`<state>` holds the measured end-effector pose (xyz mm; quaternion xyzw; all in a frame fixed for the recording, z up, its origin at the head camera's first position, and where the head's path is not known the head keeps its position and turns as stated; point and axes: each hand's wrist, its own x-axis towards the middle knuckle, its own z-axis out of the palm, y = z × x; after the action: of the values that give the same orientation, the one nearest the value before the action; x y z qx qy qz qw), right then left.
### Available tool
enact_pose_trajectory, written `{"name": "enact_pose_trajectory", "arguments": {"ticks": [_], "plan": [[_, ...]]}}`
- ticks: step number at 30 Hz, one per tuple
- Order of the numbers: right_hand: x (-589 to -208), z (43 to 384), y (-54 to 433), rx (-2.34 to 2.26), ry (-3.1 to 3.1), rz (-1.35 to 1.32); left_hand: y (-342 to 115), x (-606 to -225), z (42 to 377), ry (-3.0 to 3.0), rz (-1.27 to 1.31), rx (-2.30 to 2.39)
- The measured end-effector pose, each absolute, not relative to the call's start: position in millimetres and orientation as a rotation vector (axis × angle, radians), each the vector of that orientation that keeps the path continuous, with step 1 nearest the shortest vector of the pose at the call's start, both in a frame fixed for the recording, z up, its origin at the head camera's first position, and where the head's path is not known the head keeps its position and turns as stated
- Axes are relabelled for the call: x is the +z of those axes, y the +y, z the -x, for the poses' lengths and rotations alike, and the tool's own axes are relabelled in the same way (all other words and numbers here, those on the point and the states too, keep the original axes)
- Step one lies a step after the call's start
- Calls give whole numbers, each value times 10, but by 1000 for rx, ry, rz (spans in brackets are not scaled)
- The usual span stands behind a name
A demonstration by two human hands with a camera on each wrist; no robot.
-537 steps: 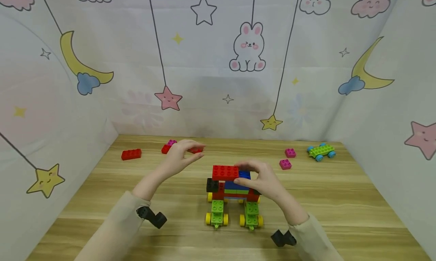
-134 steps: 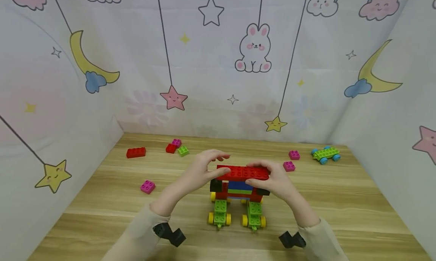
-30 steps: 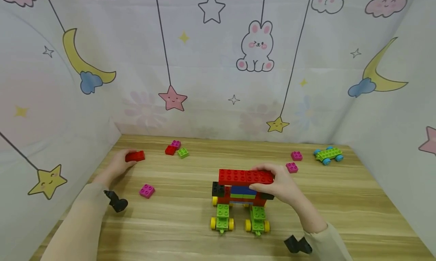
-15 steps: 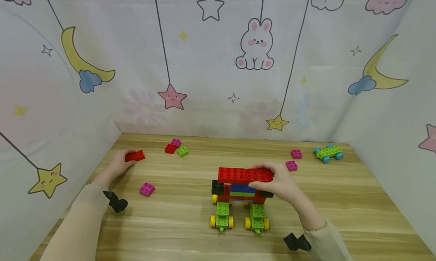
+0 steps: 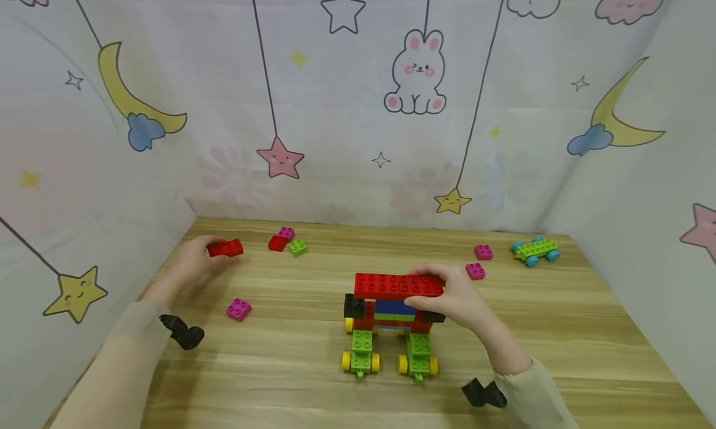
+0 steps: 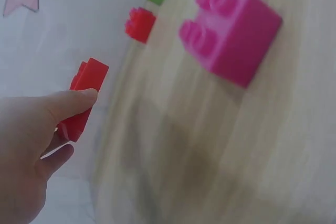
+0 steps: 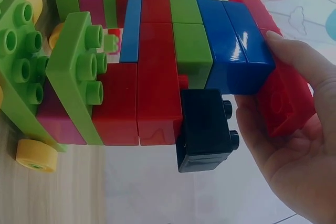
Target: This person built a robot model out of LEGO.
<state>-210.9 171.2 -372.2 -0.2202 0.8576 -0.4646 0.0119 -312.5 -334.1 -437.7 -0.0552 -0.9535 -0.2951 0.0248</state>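
Observation:
My left hand (image 5: 192,264) pinches a long red building brick (image 6: 92,74) between thumb and fingers at the far left of the table. In the left wrist view this brick is tilted, its studs facing away. My right hand (image 5: 455,295) grips the right end of the red top layer (image 5: 377,285) of a brick vehicle, thumb in front and fingers behind. Two red bricks lie end to end in that layer, above blue bricks (image 7: 236,45), a lime row and red bricks. Black bricks (image 7: 205,129) stick out at the sides. Lime wheeled bases (image 5: 362,348) with yellow wheels carry it.
A pink brick (image 5: 238,309) lies between my left hand and the vehicle. Further back sit a small red brick (image 5: 276,243), another pink one (image 5: 286,233) and a lime brick (image 5: 298,248). Two pink bricks (image 5: 475,271) and a lime car base (image 5: 535,249) are at back right.
A second red brick joined the top layer earlier. My left hand then left the vehicle for the long red brick, which has now shifted slightly right. My right hand keeps its grip.

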Motion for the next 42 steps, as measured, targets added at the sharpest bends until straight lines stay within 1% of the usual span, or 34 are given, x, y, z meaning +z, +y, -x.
{"name": "enact_pose_trajectory", "arguments": {"ticks": [4, 13, 26, 34, 42], "plan": [[-3709, 2112, 1703, -1452, 2669, 697, -3145, -4169, 3091, -2906, 228, -813], [-3667, 2089, 1693, -1455, 2655, 708, -2521, -3729, 2905, -2730, 390, -928], [-3684, 2099, 1702, -1398, 2711, 845, -1502, -3340, 2433, -2505, 700, -1019], [-3678, 2075, 1709, -1365, 2780, 858, -1150, -3200, 2247, -2419, 815, -1090], [-3567, 2054, 1704, -1457, 2932, 963, -960, -3133, 2121, -2417, 835, -1233]]}}
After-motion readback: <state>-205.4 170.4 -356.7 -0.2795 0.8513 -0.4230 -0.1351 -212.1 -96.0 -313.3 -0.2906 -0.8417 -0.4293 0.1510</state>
